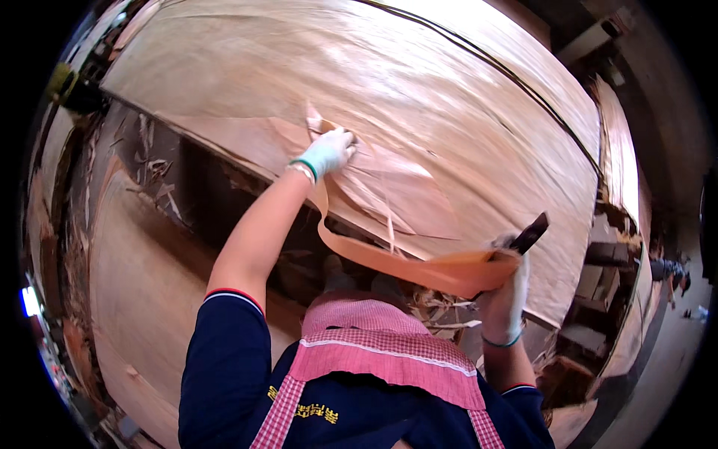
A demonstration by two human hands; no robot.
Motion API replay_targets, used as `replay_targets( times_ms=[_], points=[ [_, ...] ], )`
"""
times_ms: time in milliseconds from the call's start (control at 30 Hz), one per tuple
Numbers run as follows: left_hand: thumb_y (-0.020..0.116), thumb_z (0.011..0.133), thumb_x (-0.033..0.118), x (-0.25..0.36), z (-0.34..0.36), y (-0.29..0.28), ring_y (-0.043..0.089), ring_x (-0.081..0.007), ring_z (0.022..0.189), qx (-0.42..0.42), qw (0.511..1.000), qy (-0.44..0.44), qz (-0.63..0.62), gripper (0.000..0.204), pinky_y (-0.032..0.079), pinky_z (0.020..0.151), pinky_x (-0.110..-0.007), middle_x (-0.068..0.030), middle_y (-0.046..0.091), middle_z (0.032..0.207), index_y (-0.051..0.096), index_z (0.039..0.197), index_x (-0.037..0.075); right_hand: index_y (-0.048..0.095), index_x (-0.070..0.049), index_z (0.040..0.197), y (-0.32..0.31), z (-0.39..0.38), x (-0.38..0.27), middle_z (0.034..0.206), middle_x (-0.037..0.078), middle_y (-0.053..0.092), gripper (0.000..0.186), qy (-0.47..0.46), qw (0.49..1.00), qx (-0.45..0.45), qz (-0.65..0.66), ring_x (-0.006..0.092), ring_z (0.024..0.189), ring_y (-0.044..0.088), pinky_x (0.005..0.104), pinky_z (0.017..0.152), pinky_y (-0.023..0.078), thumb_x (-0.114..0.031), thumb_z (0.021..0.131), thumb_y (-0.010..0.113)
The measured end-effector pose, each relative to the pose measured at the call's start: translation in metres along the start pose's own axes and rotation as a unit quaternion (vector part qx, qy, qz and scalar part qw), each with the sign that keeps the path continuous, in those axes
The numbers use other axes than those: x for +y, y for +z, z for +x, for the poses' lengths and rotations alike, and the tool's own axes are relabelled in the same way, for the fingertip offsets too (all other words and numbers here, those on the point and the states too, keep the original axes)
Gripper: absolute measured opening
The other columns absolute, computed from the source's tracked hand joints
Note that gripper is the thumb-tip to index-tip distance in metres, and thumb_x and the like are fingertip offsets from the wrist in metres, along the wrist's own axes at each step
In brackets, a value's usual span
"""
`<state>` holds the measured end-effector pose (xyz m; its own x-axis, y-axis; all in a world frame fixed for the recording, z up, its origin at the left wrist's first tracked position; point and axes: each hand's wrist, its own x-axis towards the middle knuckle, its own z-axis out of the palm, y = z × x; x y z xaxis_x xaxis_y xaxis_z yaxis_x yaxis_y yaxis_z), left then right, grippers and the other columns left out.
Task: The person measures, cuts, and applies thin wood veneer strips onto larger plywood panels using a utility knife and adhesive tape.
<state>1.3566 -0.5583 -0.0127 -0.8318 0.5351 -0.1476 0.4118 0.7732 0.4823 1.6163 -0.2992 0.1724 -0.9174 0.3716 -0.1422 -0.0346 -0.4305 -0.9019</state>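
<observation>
My left hand (pixel 329 152), in a white glove with a green cuff, is closed on a crumpled piece of thin pinkish veneer (pixel 396 194) lying near the front edge of a broad pale veneer sheet (pixel 479 112). A long orange strip (pixel 396 262) loops from beneath that hand across to my right hand (pixel 502 292). The right glove grips a dark elongated tool (pixel 531 232) together with this strip's wider end, which partly covers the fingers. Small torn slivers stand up beside the left hand.
Another large sheet (pixel 142 277) lies at lower left, with scraps (pixel 161 172) along the gap. Stacked veneer (pixel 621 165) and broken pieces stand at right. A dark cord (pixel 501 63) crosses the main sheet. A person (pixel 669 277) is in the far right background.
</observation>
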Motion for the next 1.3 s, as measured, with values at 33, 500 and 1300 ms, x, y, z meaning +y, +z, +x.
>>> replay_targets(
  times_ms=[33, 500, 1300],
  points=[
    [0.055, 0.093, 0.019, -0.010, -0.004, -0.019, 0.056, -0.0251, 0.113, -0.086, 0.983, -0.016, -0.161, 0.029, 0.047, 0.093, -0.037, -0.0133, 0.061, 0.118, 0.061, 0.115, 0.001, 0.053, -0.003, 0.105, 0.009, 0.007, -0.003, 0.095, 0.006, 0.055, 0.016, 0.004, 1.000, -0.001, -0.008, 0.0196, 0.091, 0.057, 0.0330, 0.083, 0.048, -0.016, 0.096, 0.050],
    [0.071, 0.078, 0.011, -0.155, -0.213, -0.049, 0.033, -0.0289, 0.139, 0.441, 0.842, -0.214, -0.223, 0.082, 0.026, 0.116, -0.039, -0.0151, 0.036, 0.149, 0.028, 0.146, -0.001, 0.046, 0.001, 0.133, 0.108, 0.139, -0.086, 0.128, 0.016, 0.056, 0.042, -0.214, 0.955, -0.189, -0.083, 0.0247, 0.115, 0.059, 0.0423, 0.098, 0.051, -0.024, 0.100, 0.051],
    [0.060, 0.084, 0.028, 0.065, -0.023, 0.081, 0.051, -0.0325, 0.119, 0.248, 0.962, -0.007, 0.113, 0.044, 0.036, 0.106, -0.045, -0.0183, 0.056, 0.126, 0.055, 0.119, 0.002, 0.061, -0.005, 0.105, 0.237, 0.248, -0.235, 0.084, 0.007, 0.061, 0.024, -0.110, 0.931, -0.346, -0.040, 0.0132, 0.061, 0.051, 0.0296, 0.053, 0.046, -0.026, 0.093, 0.062]
  ],
)
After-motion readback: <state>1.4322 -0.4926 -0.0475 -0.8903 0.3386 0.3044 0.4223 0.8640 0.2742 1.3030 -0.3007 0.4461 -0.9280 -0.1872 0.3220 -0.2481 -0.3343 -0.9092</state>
